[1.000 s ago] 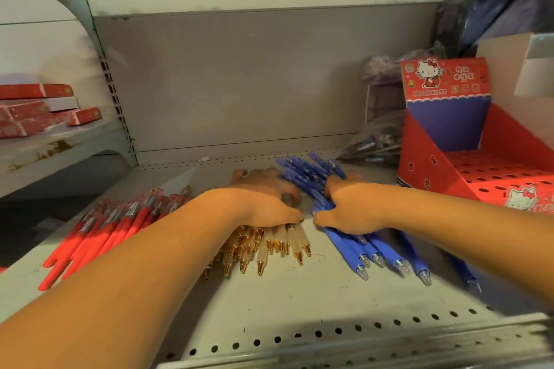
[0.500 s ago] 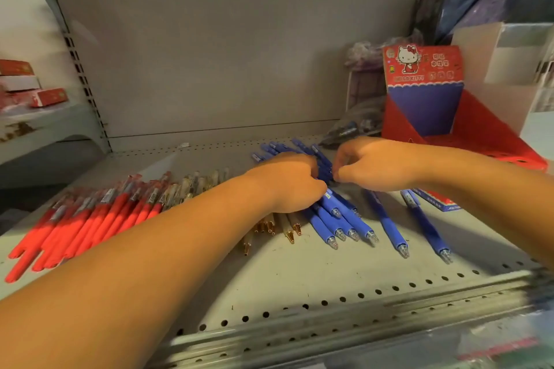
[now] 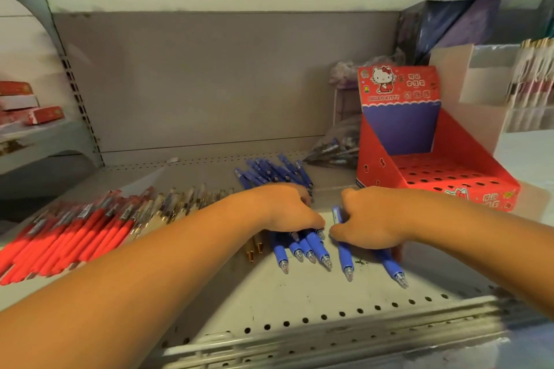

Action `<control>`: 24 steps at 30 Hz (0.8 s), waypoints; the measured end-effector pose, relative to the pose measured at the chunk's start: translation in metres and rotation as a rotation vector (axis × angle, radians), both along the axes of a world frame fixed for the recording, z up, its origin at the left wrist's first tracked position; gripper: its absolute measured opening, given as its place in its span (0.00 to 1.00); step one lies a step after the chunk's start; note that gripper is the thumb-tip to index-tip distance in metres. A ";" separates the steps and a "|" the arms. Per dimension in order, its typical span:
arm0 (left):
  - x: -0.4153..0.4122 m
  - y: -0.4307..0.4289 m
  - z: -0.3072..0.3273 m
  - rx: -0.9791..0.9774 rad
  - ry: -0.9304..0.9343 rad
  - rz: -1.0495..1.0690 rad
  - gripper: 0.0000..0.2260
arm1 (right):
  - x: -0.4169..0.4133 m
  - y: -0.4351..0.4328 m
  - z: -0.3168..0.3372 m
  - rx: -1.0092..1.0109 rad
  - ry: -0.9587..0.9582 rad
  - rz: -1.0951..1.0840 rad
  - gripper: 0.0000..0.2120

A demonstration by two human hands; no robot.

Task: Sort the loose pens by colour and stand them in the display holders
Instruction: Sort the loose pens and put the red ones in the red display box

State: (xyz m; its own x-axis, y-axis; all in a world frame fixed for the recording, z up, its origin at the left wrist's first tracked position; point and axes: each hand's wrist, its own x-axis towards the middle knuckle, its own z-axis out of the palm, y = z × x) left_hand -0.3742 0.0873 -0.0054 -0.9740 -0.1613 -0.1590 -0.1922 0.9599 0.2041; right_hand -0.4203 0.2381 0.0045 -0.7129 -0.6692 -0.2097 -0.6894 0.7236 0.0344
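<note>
Three groups of pens lie on the grey shelf (image 3: 299, 302): red pens (image 3: 75, 234) at the left, beige pens with gold tips (image 3: 180, 207) in the middle, blue pens (image 3: 314, 246) to the right. My left hand (image 3: 287, 210) lies over the blue bunch with its fingers curled round it. Just right of it, my right hand (image 3: 368, 219) grips two separate blue pens (image 3: 344, 257), one running between thumb and fingers. A red display holder (image 3: 449, 180) with rows of holes and no pens in it stands at the right.
A clear bag of pens (image 3: 335, 150) lies behind the holder by the back wall. A white display box (image 3: 479, 81) stands at the far right. Red boxes (image 3: 45, 114) sit on the neighbouring shelf to the left. The perforated shelf lip runs along the front.
My left hand has left the beige pens and moved right onto the blue bunch. My right hand has come down onto two blue pens lying apart from it.
</note>
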 end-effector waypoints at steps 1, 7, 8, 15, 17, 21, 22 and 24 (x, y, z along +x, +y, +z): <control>0.001 0.001 -0.001 0.037 0.021 -0.008 0.19 | -0.002 -0.004 -0.002 -0.024 -0.028 0.012 0.15; 0.015 0.000 -0.010 0.074 0.092 -0.071 0.11 | -0.020 -0.024 -0.004 -0.183 -0.226 0.032 0.10; 0.017 -0.002 -0.010 0.036 0.091 -0.071 0.12 | -0.022 -0.026 -0.004 -0.210 -0.258 0.029 0.08; 0.035 -0.005 0.001 0.063 -0.033 -0.143 0.27 | -0.023 -0.026 -0.007 -0.325 -0.142 0.151 0.11; 0.039 -0.006 0.003 0.075 -0.084 -0.166 0.33 | -0.020 -0.019 -0.003 -0.357 -0.173 0.187 0.13; 0.045 -0.007 0.000 -0.046 -0.201 -0.143 0.48 | -0.011 0.002 0.002 -0.266 -0.192 0.325 0.15; 0.045 -0.005 -0.003 -0.082 -0.201 -0.153 0.50 | -0.009 0.008 0.003 -0.228 -0.213 0.367 0.18; 0.046 -0.002 -0.007 -0.143 -0.160 -0.187 0.51 | -0.007 0.020 0.004 -0.181 -0.331 0.447 0.25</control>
